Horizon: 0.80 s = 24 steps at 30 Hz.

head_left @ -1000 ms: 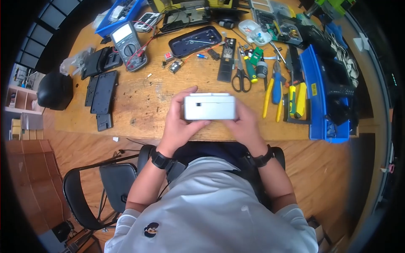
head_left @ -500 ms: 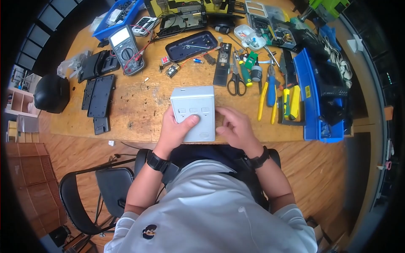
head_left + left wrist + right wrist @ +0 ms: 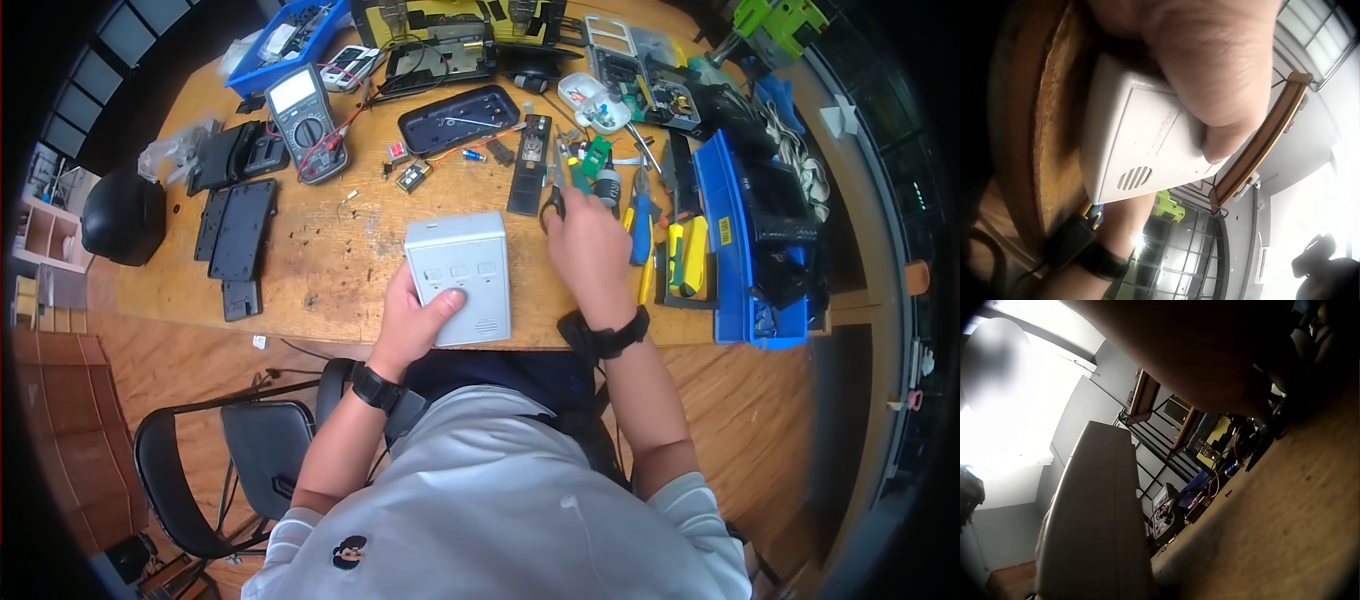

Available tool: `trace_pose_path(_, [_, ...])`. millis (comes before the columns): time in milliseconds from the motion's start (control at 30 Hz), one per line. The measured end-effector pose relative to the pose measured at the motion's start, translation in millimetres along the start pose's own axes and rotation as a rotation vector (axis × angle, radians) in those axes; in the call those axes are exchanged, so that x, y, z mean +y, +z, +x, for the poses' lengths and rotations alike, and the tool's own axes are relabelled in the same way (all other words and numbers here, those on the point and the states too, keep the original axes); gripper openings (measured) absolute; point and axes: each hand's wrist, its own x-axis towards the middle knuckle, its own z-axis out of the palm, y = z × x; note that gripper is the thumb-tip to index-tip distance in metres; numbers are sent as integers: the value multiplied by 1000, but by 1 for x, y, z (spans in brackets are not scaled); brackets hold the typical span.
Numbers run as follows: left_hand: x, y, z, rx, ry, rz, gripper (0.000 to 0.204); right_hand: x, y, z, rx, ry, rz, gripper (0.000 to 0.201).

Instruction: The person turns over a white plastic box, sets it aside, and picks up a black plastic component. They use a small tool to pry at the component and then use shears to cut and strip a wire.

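A light grey box (image 3: pixel 465 265) with three small buttons and a slotted grille stands near the table's front edge. The left hand (image 3: pixel 407 318) grips its left side, thumb across the front face; in the left wrist view that thumb lies on the white-looking box (image 3: pixel 1147 131). Over the tools to the right, the right hand (image 3: pixel 590 255) has its fingertips at the scissors (image 3: pixel 550 207) and a green-handled screwdriver (image 3: pixel 579 177). Whether those fingers hold either one is hidden. In the right wrist view the box (image 3: pixel 1097 519) is apart from the right hand (image 3: pixel 1210 369).
Yellow-handled pliers, a yellow cutter (image 3: pixel 694 258) and a blue bin (image 3: pixel 712 190) lie at the right. Farther back are a black tray (image 3: pixel 455 128), a multimeter (image 3: pixel 307 125) and small electronic parts. Black plastic panels (image 3: pixel 242 232) lie at the left.
The box has turned from edge-on to show its buttoned face. The right hand let go of it and moved forward and right to the tools; the left hand kept its grip.
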Motion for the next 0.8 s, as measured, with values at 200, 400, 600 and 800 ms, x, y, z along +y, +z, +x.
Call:
trace_pose_path(200, [-2, 1, -2, 0, 14, -24, 57, -11, -1, 15, -249, 105, -82, 19])
trace_pose_path(400, [-5, -7, -3, 5, 12, -88, 61, 1, -8, 0, -278, 172, 108, 29])
trace_pose_path(600, [-15, -26, -7, 49, -12, -318, 70, 13, -10, -41, -328, 271, 569, 54])
trace_pose_path(800, [-1, -20, 1, 139, -162, -625, 84, 27, -2, -63, -369, 359, 1239, 61])
